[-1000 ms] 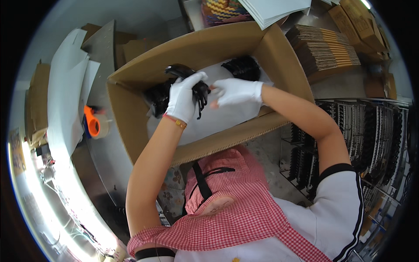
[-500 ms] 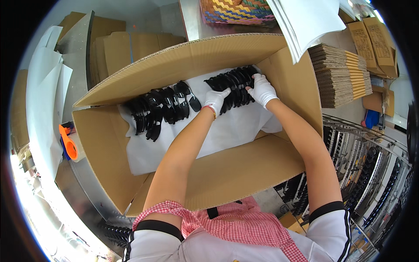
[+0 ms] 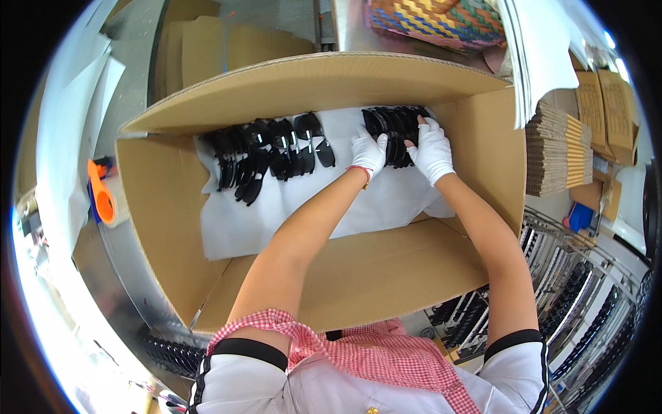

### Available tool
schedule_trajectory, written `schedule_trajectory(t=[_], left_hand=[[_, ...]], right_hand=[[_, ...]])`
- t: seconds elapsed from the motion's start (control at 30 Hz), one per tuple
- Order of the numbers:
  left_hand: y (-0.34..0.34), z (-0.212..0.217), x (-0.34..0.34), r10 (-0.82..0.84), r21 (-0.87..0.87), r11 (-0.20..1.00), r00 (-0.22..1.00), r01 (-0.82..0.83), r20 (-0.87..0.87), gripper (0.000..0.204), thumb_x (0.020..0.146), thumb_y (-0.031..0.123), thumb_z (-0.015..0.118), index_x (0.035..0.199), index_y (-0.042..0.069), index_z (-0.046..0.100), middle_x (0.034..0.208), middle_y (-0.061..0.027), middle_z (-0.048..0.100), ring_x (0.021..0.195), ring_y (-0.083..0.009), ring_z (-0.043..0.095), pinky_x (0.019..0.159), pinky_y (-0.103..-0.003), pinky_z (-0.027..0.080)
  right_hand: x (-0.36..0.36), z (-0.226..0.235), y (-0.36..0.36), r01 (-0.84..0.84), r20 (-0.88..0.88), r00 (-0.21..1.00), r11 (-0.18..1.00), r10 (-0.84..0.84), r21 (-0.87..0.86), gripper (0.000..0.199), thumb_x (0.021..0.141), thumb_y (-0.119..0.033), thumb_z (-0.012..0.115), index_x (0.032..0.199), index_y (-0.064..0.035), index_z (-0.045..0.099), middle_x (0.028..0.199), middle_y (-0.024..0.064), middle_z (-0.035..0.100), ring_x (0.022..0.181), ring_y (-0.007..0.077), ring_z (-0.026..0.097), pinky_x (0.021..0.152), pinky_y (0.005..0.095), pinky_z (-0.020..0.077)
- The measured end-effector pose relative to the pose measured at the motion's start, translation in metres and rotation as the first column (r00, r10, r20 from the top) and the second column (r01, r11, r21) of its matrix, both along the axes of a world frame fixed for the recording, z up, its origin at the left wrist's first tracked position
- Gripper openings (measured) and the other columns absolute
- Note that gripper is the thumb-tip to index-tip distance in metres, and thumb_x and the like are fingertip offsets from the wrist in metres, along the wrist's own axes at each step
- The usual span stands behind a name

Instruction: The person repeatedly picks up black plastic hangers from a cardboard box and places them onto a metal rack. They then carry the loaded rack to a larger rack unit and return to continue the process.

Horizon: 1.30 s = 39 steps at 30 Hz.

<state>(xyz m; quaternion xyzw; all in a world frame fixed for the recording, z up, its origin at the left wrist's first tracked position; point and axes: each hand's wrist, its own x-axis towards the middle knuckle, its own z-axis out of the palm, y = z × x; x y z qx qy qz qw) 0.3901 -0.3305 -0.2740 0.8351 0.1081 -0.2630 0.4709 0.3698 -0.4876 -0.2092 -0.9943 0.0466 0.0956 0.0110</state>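
Here a large cardboard box (image 3: 172, 228) fills the middle of the frame, open at the top, with its far flap standing up in the upper part. Its bottom is covered by a white sheet of paper (image 3: 310, 210). On this paper lie two groups of black sunglasses. The left row of sunglasses (image 3: 265, 155) is in the upper left part of the box, some pieces a little spread and tilted. The right bundle of sunglasses (image 3: 393, 127) is packed closely in the upper middle, near the right wall of the box.

Both hands wear white gloves and are inside the box. The left hand (image 3: 368, 153) presses against the left side of the right bundle, fingers bent around it. The right hand (image 3: 432, 150) holds the right side of the same bundle, fingers curled on the frames.

Outside the box, an orange tape dispenser (image 3: 102, 196) lies at the left edge, and a stack of folded cardboard (image 3: 558, 155) stands at the right.
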Motion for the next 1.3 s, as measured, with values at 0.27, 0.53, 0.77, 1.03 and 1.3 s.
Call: schedule_trajectory(t=[0.27,0.53,0.77,1.03,1.3], left_hand=[[0.183,0.159,0.01,-0.406,-0.214,0.889,0.913,0.405,0.041,0.057,0.101,0.041,0.053,0.134,-0.005,0.053,0.136,-0.024,0.056,0.125,-0.0358,0.054,0.107,-0.041,0.041],[0.443,0.334,-0.185,0.358,-0.097,0.921,0.721,-0.377,0.593,0.023,0.099,0.012,0.058,0.119,0.001,0.062,0.111,-0.008,0.066,0.102,-0.0149,0.066,0.094,-0.031,0.05],[0.596,0.291,-0.413,0.419,0.366,0.31,0.472,-0.877,0.776,0.035,0.097,0.011,0.057,0.13,-0.001,0.054,0.128,-0.0168,0.061,0.121,-0.0285,0.058,0.107,-0.038,0.043],[0.718,0.251,-0.47,0.702,0.315,0.49,0.583,-0.812,0.41,0.054,0.094,0.038,0.062,0.13,-0.002,0.059,0.129,-0.0216,0.064,0.123,-0.032,0.059,0.106,-0.037,0.044],[0.758,0.259,-0.435,0.424,0.511,0.747,0.897,-0.425,0.126,0.046,0.07,0.029,0.071,0.101,-0.005,0.072,0.104,-0.0267,0.07,0.102,-0.0381,0.068,0.092,-0.041,0.053]], right_hand=[[0.029,0.115,0.06,-0.528,0.164,0.848,0.775,0.504,0.347,0.031,0.085,-0.018,0.07,0.113,-0.0046,0.065,0.112,0.0134,0.065,0.106,0.035,0.061,0.093,0.0436,0.0493],[0.011,0.257,0.318,-0.784,0.48,0.511,0.159,0.713,0.6,0.025,0.084,-0.004,0.067,0.109,-0.0031,0.066,0.112,0.0132,0.067,0.106,0.0314,0.063,0.095,0.0378,0.0491],[-0.116,0.267,0.563,-0.579,0.381,-0.017,-0.32,0.924,0.75,0.026,0.091,-0.02,0.066,0.112,-0.0056,0.066,0.104,0.0137,0.067,0.101,0.0307,0.064,0.089,0.0396,0.0507],[-0.195,0.197,0.803,-0.767,0.002,0.064,0.048,0.998,0.64,0.071,0.086,-0.042,0.067,0.14,0.0024,0.052,0.142,0.0237,0.054,0.133,0.0347,0.051,0.112,0.0363,0.0393],[-0.202,0.2,0.847,-0.641,-0.56,-0.079,0.388,0.825,0.662,0.037,0.081,-0.029,0.073,0.096,0.0046,0.073,0.091,0.0126,0.072,0.081,0.0204,0.067,0.069,0.0351,0.0562]])
